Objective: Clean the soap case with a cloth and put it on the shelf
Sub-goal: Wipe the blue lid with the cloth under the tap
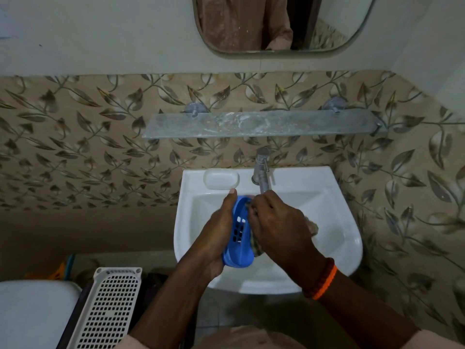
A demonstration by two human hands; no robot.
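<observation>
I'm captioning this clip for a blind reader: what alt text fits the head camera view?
Over a white sink, the left hand holds a blue soap case while the right hand rubs it with a cloth. Above, a glass shelf is mounted on leaf-patterned tiles, under a mirror.

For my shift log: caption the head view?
Left hand holds blue soap case over sink; right hand wipes with cloth.
</observation>
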